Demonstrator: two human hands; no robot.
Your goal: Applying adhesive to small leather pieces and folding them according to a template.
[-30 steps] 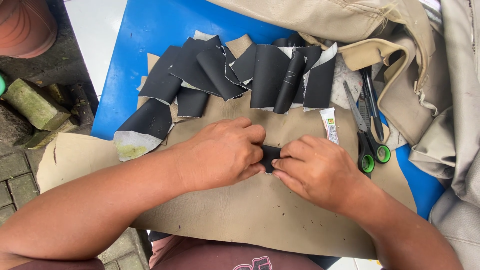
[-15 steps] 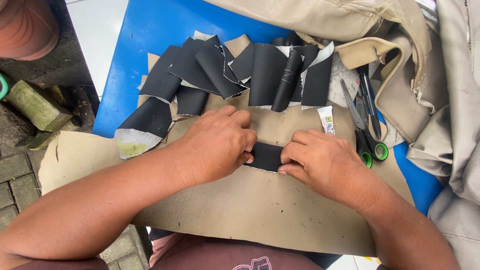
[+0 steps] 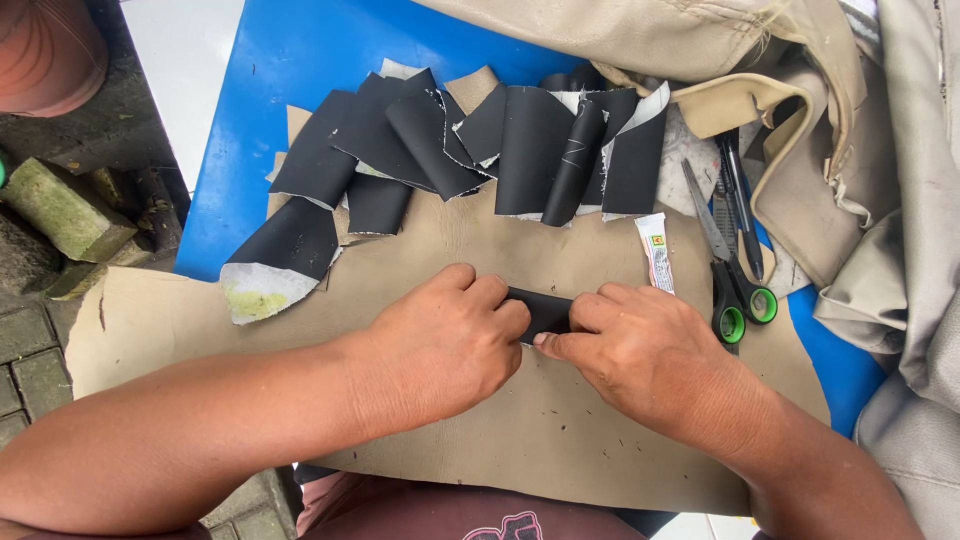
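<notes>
A small black patch [image 3: 540, 312] is pressed between the left hand [image 3: 445, 335] and right hand [image 3: 630, 345] onto the tan sheet [image 3: 520, 440]. Black scraps [image 3: 530, 150] beyond remain unapplied; glue tube [image 3: 657, 252] lies nearby.

Both forearms are bare, with no sleeves, rings or watch. The dark maroon garment [image 3: 440, 510] carries a pink printed mark.

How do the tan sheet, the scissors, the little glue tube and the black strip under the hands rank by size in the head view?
1. tan sheet
2. scissors
3. glue tube and black strip: unsure, since left hand and right hand cover most of the strip.
</notes>
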